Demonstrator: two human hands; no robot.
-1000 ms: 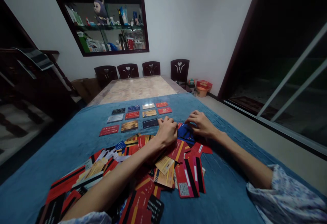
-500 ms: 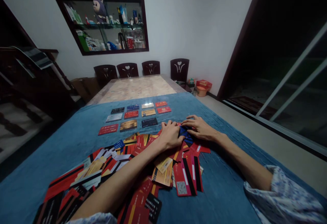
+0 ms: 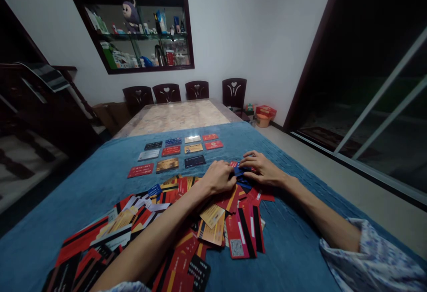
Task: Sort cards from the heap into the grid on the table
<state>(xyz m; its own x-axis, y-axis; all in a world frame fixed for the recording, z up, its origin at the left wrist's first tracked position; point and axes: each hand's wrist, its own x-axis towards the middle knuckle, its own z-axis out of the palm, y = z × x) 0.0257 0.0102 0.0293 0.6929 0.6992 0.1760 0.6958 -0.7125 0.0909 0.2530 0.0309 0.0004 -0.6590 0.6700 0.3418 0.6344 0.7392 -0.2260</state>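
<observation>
Supporting cards [image 3: 211,230]: blue cloth [image 3: 283,230] (chairs [image 3: 191,91] beyond).

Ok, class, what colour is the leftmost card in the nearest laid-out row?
That card is red with pale lettering, clearest in the head view.

On the cloth [image 3: 290,256] before you lay the card pile [image 3: 212,232], your left hand [image 3: 218,176] and right hand [image 3: 262,170] at its far side, card rows [image 3: 167,164] behind it, chairs [image 3: 196,90] beyond the table [image 3: 187,114].

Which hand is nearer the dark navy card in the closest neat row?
Left. The left hand is just right of the navy card; the right hand is farther right.
</observation>
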